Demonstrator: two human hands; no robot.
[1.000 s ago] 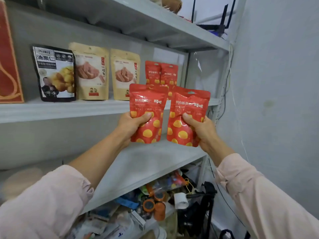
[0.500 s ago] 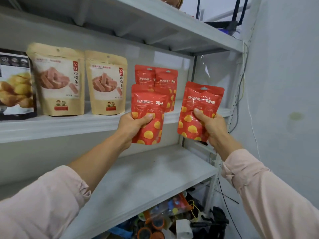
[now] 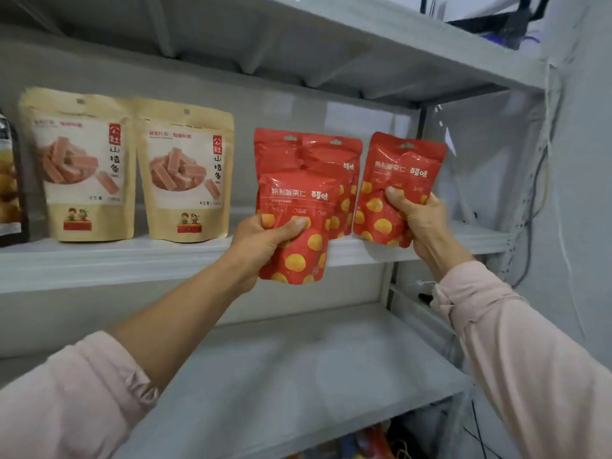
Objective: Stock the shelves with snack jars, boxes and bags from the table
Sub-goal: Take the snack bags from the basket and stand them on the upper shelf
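Grey metal shelving against a pale wall fills the view. The middle shelf carries two tan bags standing side by side, with a red pair to their right at the back. The lower shelf lies beneath.

Both hands hold a red bag of the same kind. The left hand has its fingers clenched round the lower half of the left bag, which hangs in front of the shelf lip, its bottom below shelf level, overlapping the red pair. The right hand grips the right bag low down, upright, over the free stretch right of the pair. Whether its base touches the shelf I cannot tell.

The step looks like setting both bags onto the middle shelf:
- The right bag probably only needs lowering until its base sits flat, then letting go.
- The left bag must rise clear of the lip before it goes in, and should stop just in front of the pair without nudging them over.
- Keeping the printed faces forward and squaring the soft bases should let them stand.

The red bags read 熟制板栗仁, with the brand 百草味. The tan bags show 公社 in a red block above 山楂条. The smaller print is too blurred to read.
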